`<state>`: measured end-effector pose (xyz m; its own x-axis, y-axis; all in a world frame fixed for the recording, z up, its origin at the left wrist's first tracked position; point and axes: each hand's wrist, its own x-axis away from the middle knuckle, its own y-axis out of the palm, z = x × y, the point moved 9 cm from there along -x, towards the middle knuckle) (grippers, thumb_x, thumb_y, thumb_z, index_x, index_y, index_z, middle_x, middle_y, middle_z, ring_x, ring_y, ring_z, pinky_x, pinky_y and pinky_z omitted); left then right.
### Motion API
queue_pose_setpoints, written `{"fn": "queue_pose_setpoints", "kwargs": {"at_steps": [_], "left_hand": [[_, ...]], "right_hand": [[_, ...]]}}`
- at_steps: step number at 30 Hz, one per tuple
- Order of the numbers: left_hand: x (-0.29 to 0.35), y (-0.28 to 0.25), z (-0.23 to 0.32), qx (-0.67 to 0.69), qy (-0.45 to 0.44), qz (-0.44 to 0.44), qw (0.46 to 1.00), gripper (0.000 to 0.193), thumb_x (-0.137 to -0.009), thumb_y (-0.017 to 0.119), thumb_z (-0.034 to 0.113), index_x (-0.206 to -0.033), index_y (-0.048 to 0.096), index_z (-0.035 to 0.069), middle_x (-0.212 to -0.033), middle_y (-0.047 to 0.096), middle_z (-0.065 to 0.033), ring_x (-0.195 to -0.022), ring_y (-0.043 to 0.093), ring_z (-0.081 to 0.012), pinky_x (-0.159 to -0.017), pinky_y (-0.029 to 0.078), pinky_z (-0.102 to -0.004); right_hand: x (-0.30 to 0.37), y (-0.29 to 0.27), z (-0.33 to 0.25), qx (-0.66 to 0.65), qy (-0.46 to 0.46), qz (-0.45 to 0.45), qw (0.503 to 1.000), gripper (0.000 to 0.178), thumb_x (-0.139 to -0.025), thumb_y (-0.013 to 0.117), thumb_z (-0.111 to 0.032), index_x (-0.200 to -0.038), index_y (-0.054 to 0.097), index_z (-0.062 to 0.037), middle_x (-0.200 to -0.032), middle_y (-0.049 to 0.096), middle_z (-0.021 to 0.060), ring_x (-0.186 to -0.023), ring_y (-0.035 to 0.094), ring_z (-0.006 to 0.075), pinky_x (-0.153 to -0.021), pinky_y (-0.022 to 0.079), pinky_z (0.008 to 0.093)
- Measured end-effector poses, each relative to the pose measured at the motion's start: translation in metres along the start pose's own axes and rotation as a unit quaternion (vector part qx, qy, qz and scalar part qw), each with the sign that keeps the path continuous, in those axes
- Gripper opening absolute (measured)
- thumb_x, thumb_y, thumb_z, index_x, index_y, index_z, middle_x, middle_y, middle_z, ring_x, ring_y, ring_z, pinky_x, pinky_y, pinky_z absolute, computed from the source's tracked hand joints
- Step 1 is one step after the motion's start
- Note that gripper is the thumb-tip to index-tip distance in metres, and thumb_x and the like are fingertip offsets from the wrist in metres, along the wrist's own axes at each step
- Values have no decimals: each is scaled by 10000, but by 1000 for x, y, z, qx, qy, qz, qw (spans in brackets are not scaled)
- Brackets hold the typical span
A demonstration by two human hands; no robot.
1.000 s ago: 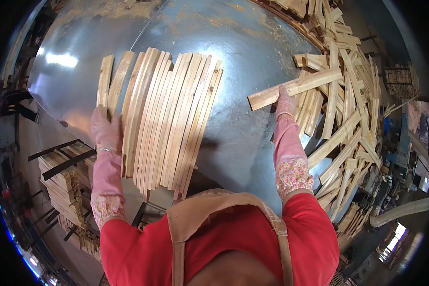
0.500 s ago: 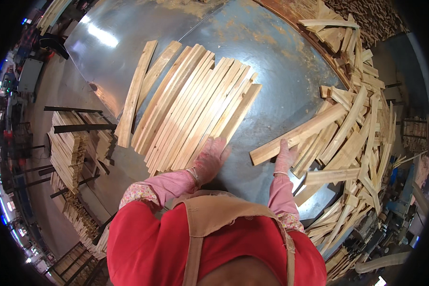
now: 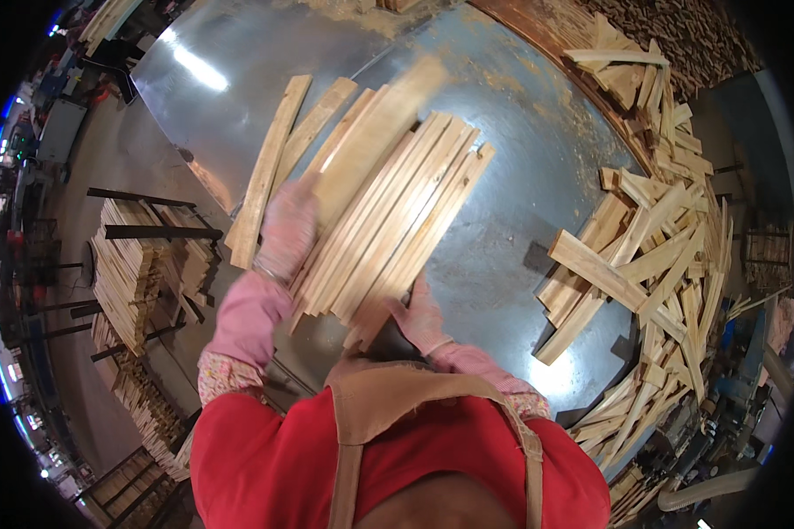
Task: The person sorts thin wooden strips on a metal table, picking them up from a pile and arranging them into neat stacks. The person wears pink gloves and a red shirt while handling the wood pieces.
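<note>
Wooden slats lie side by side in a row on the metal table. My gloved left hand, smeared by motion, grips the near part of a wider wooden board at the row's left side. That board is blurred too and overlaps slats beneath it. My gloved right hand rests against the near right end of the row, thumb and fingers apart; part of it is hard to make out by the slat ends. Left of my left hand, two separate boards lie at a slant.
A jumbled heap of wood pieces covers the table's right side, with one board lying across its near edge. Stacked slats sit on a dark metal rack at the left. Sawdust lies along the far side.
My left hand has moved left and away from me, and a board there has shifted. My right hand has left the board at the heap and come to the row; that board has turned.
</note>
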<state>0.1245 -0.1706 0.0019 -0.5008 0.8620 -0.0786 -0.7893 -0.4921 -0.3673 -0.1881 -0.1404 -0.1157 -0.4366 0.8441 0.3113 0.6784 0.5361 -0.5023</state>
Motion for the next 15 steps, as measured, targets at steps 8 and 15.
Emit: {"fn": "queue_pose_setpoints", "kwargs": {"at_steps": [8, 15], "left_hand": [[-90, -103, -141, -479, -226, -72, 845, 870, -899, 751, 435, -1643, 428, 122, -1540, 566, -218, -1348, 607, -392, -1144, 497, -437], [-134, -138, -173, -461, -194, -84, 862, 1075, -859, 792, 512, -1726, 245, 187, -1598, 528, -190, -1482, 515, -337, -1208, 446, -455]], "right_hand": [[-9, 8, 28, 23, -12, -2, 1000, 1046, -953, 760, -478, -1724, 189, -62, -966, 735, 120, -854, 725, 292, -799, 571, 409], [-14, 14, 16, -42, -24, -32, 998, 1102, -975, 759, -520, -1741, 99, -82, -1427, 678, 169, -1086, 724, 275, -945, 551, 380]]}}
